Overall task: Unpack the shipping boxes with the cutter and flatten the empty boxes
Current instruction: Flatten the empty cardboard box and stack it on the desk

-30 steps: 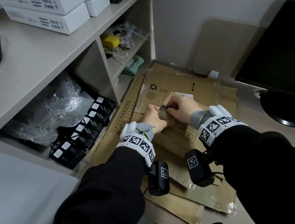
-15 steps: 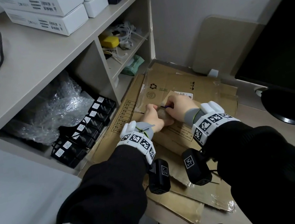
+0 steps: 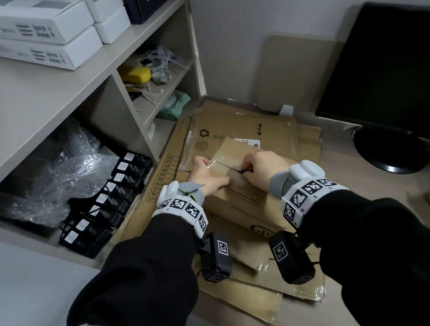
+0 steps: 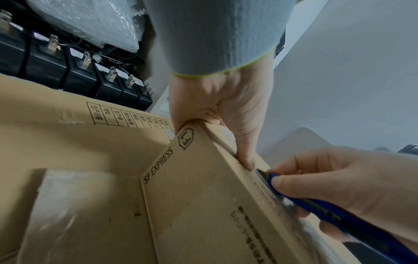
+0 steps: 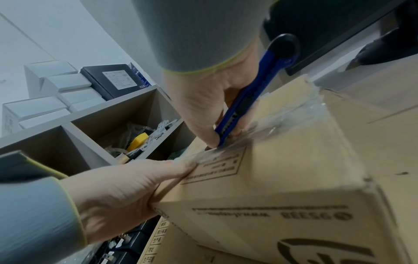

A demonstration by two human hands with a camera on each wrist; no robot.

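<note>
— Cardboard (image 3: 229, 120) lies flattened under our sealed box (image 3: 245, 194), which sits between both hands.
— Our left hand (image 3: 207, 175) grips its corner; the right hand (image 3: 263, 167), wrapped round the cutter (image 5: 239, 110), has slid rightward, so the tape seam is parting.

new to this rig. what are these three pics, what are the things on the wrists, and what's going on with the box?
No robot here: a person wears three cameras. The head view looks down at both hands; each wrist view looks along one hand. The checkered bands and black blocks on the wrists are markers and the wrist cameras. A cardboard box, sealed with clear tape, sits on a pile of flattened cardboard on the floor beside a shelf. The left hand grips the box's corner to steady it. The right hand holds a blue cutter with its tip at the taped seam on top.
</note>
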